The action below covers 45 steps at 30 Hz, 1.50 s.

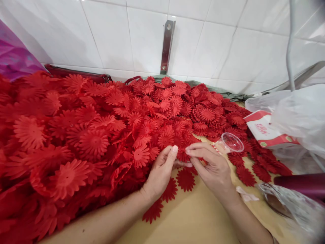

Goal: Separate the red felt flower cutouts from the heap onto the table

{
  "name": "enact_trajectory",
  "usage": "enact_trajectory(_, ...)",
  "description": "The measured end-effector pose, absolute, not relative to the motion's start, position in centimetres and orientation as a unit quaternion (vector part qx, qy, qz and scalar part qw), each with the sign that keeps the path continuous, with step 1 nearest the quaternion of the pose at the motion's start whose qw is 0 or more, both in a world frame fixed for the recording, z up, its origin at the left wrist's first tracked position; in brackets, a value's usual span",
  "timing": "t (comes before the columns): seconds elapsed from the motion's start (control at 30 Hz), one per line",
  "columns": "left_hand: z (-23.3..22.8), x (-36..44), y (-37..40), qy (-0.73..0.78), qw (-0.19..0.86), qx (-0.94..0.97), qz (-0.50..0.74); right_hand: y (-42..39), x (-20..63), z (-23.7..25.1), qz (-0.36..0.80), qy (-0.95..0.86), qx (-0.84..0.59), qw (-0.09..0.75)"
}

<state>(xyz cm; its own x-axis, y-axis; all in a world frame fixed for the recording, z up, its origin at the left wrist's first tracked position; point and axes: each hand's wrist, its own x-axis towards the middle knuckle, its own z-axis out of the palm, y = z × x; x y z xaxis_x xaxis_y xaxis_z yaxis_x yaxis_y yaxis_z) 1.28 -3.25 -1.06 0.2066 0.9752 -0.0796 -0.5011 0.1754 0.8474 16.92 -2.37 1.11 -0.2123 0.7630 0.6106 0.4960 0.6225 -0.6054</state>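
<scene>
My left hand is closed, thumb up, its fingers reaching under a small red fabric flower between my two hands. Opposite it, my right hand has its thumb and fingertips drawn together at the flower's right side; whatever is in that pinch is too small to make out. Below my hands, several loose dark red flower pieces with notched petals lie on the tan tabletop. A large heap of red fabric flowers spreads from the left to just behind my fingers.
A clear plastic cup stands right of my right hand. Further right are a red-and-white box, a white plastic bag and a dark purple cylinder. White wall tiles with a metal bracket rise behind the heap.
</scene>
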Motion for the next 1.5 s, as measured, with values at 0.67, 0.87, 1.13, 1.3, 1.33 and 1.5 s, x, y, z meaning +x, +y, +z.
enact_trajectory(0.67,-0.7,0.7,-2.8,0.374,0.639,0.412,0.531,-2.3,17.7,1.4,0.188,-0.774,-0.425,0.430)
enact_trajectory(0.87,-0.5,0.9,-3.0,0.325,0.676,0.415,0.515,-2.2,18.0,1.5,0.176,-0.751,-0.434,0.466)
enact_trajectory(1.13,-0.3,0.7,-3.2,0.349,0.657,0.441,0.502,-2.4,17.8,1.0,0.197,-0.751,-0.425,0.467)
enact_trajectory(1.3,-0.5,0.9,-3.0,0.370,0.640,0.403,0.539,-2.4,17.7,1.2,0.144,-0.728,-0.444,0.502)
enact_trajectory(1.33,-0.5,0.9,-3.0,0.376,0.637,0.398,0.543,-2.4,17.8,1.3,0.127,-0.726,-0.444,0.509)
enact_trajectory(1.5,-0.8,0.8,-3.0,0.367,0.653,0.409,0.522,-2.4,18.0,1.2,0.079,-0.752,-0.414,0.507)
